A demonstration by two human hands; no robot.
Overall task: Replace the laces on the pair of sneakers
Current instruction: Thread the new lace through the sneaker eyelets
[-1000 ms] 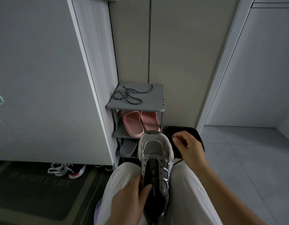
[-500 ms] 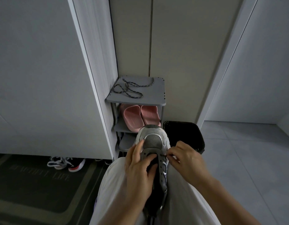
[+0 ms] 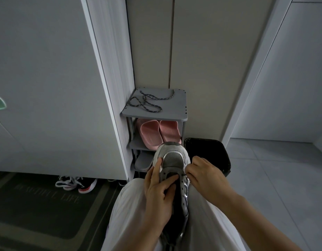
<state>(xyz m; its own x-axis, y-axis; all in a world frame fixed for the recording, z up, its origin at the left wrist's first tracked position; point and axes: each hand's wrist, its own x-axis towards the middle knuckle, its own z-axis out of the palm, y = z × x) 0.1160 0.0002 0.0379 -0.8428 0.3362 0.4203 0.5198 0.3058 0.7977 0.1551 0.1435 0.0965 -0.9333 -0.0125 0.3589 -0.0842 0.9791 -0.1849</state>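
Observation:
A grey and silver sneaker [image 3: 173, 156] lies toe-away between my knees on my lap. My left hand [image 3: 158, 194] grips its left side, thumb along the toe edge and fingers curled into the tongue opening. My right hand [image 3: 205, 176] pinches the thin dark tip of a lace [image 3: 183, 175] at an eyelet on the sneaker's right side. A loose speckled grey lace [image 3: 147, 102] lies coiled on top of the small grey shoe rack [image 3: 182, 105].
Pink slippers [image 3: 158, 133] sit on the rack's second shelf, a grey shoe [image 3: 142, 161] below. A black bin [image 3: 209, 151] stands right of the rack. Sneakers [image 3: 77, 183] lie under the cabinet beside a dark mat [image 3: 39, 205]. Grey tiled floor spreads to the right.
My left hand slid from the sneaker's heel up to the eyelet area and gripped it. My right hand came in from the side to the right eyelets with the lace tip.

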